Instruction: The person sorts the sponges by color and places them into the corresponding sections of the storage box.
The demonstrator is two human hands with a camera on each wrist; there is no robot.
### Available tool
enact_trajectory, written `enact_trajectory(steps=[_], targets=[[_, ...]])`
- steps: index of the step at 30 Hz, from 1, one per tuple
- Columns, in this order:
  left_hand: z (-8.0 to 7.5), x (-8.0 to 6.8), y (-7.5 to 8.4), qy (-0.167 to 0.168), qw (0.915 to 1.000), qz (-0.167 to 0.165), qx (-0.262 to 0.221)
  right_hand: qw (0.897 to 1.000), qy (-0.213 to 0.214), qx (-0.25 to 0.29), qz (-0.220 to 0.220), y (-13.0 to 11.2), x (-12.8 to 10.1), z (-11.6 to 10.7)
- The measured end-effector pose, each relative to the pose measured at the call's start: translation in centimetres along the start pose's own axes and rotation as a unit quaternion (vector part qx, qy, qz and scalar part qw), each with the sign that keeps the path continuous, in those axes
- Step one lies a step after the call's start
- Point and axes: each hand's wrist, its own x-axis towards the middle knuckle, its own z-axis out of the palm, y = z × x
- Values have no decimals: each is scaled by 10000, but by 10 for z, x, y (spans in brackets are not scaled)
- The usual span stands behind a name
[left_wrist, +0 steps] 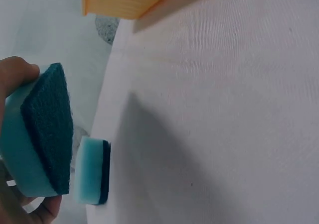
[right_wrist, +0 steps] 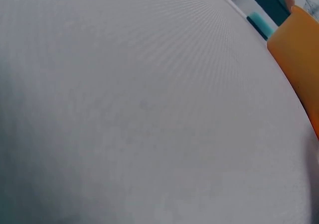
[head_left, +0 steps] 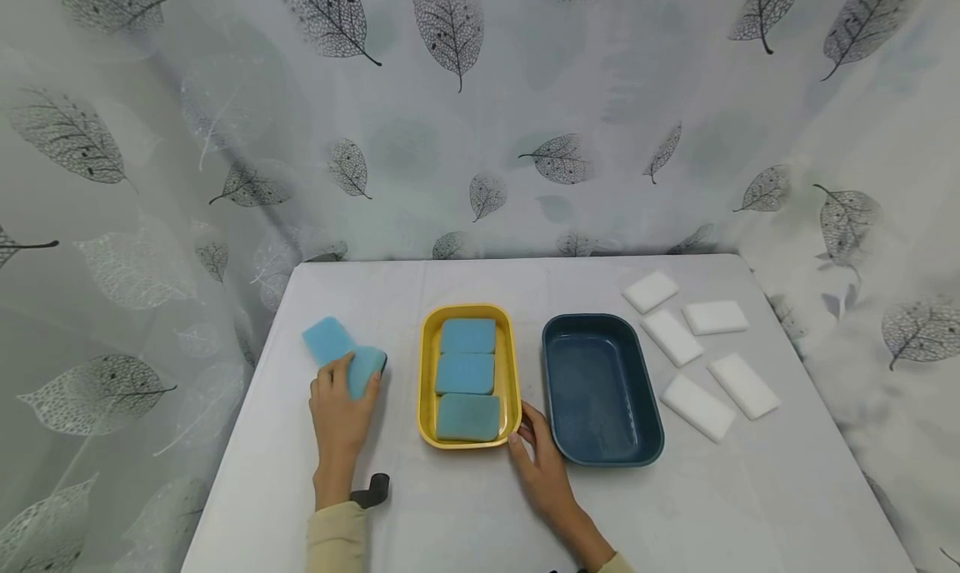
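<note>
My left hand (head_left: 341, 406) grips a blue sponge (head_left: 366, 371) between thumb and fingers. In the left wrist view this sponge (left_wrist: 37, 134) is off the table, its dark teal scouring pad facing the table. Another blue sponge (head_left: 328, 340) lies on the table just beyond; its dark layer (left_wrist: 105, 171) shows underneath. A yellow tray (head_left: 426, 373) holds three blue sponges (head_left: 465, 374) in a column. At its near right corner, my right hand (head_left: 545, 471) holds the tray with thumb and bent fingers. Only the tray's outer wall (right_wrist: 296, 50) shows clearly in the right wrist view.
A dark blue tray (head_left: 600, 390) stands right of the yellow one, close to my right hand. Several white sponge blocks (head_left: 697, 406) lie scattered at the table's right side. The white-covered table (head_left: 465, 515) backs onto a leaf-patterned curtain (head_left: 450, 140).
</note>
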Motion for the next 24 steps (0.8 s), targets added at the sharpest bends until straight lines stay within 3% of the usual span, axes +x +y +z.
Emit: enact_trajectory(steps=[8,16,24], targets=[[11,1,22,-416,9952,866,-181,9999,-2,125,10,1,-1,0],[17,5,40,-572,9899,1271,-261,9999,-15,114,25,3,-1,0],[22,13,57,-742,9814,1740,-317,9999,102,19,5,31,0,5]])
